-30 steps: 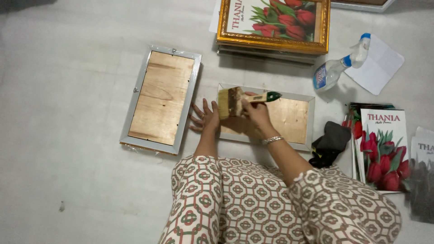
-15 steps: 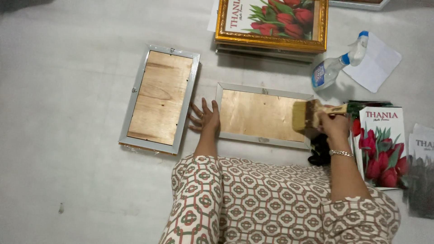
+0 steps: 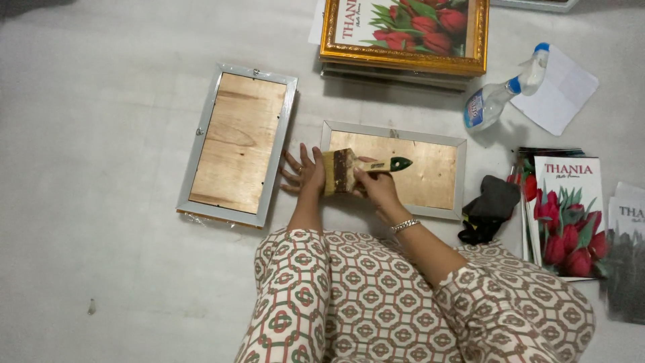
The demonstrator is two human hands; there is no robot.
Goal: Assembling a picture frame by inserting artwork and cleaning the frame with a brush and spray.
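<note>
Brushing the wooden back of a face-down frame on the floor.

The right hand (image 3: 376,188) has its fingers wrapped round a flat paintbrush (image 3: 349,169), green handle tip pointing to 3 o'clock and bristles at the left end of the silver-edged frame (image 3: 440,178), which lies just ahead of the patterned knees. The left hand (image 3: 302,173) rests flat with fingers spread at the frame's left edge, at 9 o'clock from the brush, pinning it. The board looks dry and evenly coloured, so I can't tell how much of it has been covered; the brush sits at one end with the rest stretching to 3 o'clock. A second frame (image 3: 235,144) lies back-up at 10 o'clock, a gold frame of tulips (image 3: 403,60) at 12, and a spray bottle (image 3: 500,97) at 2.
</note>
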